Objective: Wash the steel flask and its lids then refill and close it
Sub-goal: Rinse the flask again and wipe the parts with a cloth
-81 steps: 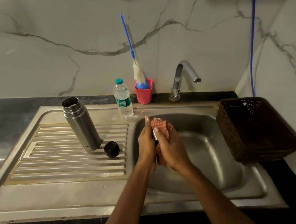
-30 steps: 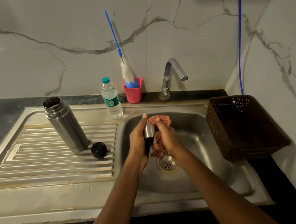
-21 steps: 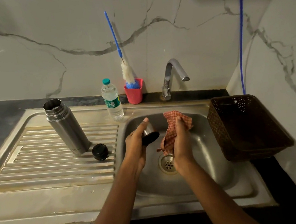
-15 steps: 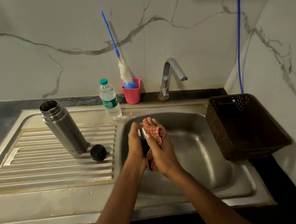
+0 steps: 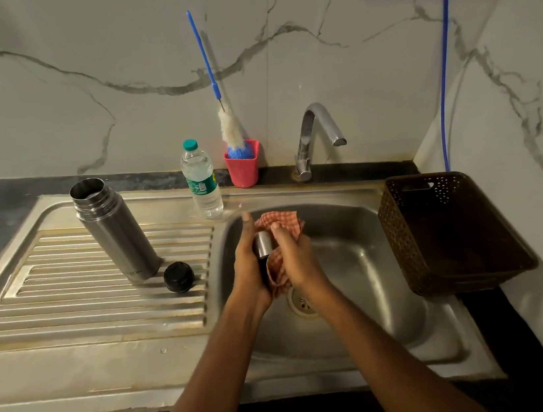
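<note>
Steel flask (image 5: 114,230), mouth open, upright on the ribbed draining board (image 5: 85,299) left of the sink basin (image 5: 357,263); black lid (image 5: 178,276) lying just beside its base. Steel lid (image 5: 263,244) over the basin, gripped in the left hand (image 5: 248,264). Right hand (image 5: 296,258) curled round a red checked cloth (image 5: 281,223), pressed against that lid. Water bottle (image 5: 201,180), pink cup (image 5: 243,168) with brush (image 5: 231,131), and tap (image 5: 315,131) along the back. Brown basket (image 5: 446,234) at the basin's right edge.

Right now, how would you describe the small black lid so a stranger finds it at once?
Look at the ribbed steel drainboard left of the sink basin. The open steel flask stands on it, and the black lid lies right of its base. It is the only small, round, black thing there.
</note>
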